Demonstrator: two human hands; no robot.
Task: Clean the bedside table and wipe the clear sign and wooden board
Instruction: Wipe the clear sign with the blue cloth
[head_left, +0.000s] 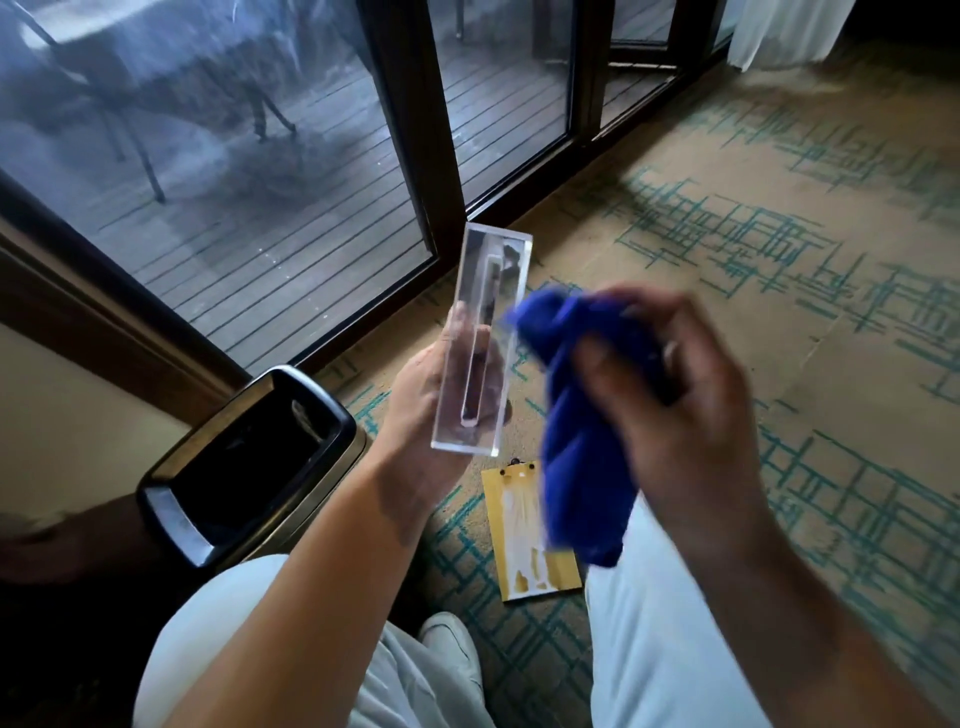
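Hands: my left hand (421, 395) is closed round the lower half of the clear sign (480, 343), held upright above the floor; my right hand (675, 410) is clenched on a bunched blue cloth (576, 436), its upper end touching the sign's right edge. Wooden board (519, 540): flat on the patterned carpet (779, 260) between my knees, partly under the cloth. Waste bin (249, 457): left of the board, beside the glass door (234, 182).

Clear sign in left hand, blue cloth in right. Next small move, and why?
Probably press the blue cloth flat against the clear sign and rub along it. The left hand holds the sign up, and the right hand has the cloth bunched at its right edge. The wooden board lies on the carpet.
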